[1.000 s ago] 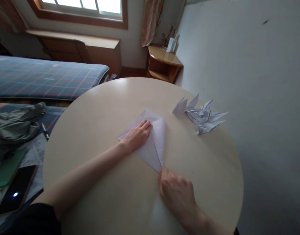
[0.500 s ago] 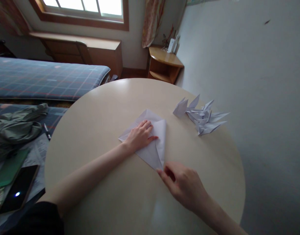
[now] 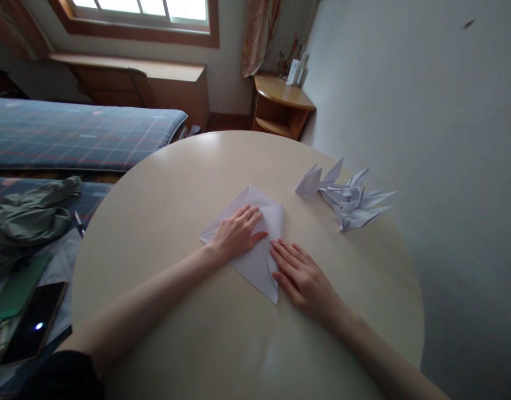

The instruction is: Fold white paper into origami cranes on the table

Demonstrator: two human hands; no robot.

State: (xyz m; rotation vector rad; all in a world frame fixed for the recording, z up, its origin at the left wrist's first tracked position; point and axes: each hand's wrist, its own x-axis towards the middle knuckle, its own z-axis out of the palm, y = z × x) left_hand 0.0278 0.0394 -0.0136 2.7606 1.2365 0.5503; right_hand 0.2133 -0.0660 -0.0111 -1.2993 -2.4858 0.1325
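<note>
Because the white paper (image 3: 255, 268) appears light, thin and easily creased, its free edges or near corner offer the soundest hold; slight slip is likely on the smooth bench (image 3: 155, 211). The paper lies flat; the left grip (image 3: 235, 232) rests over its middle, fingers slightly apart; the right grip (image 3: 305, 279) covers its right-hand edge, thumb apart; neither is clamped; folded pieces (image 3: 349, 203) lie beyond, rightward.
</note>
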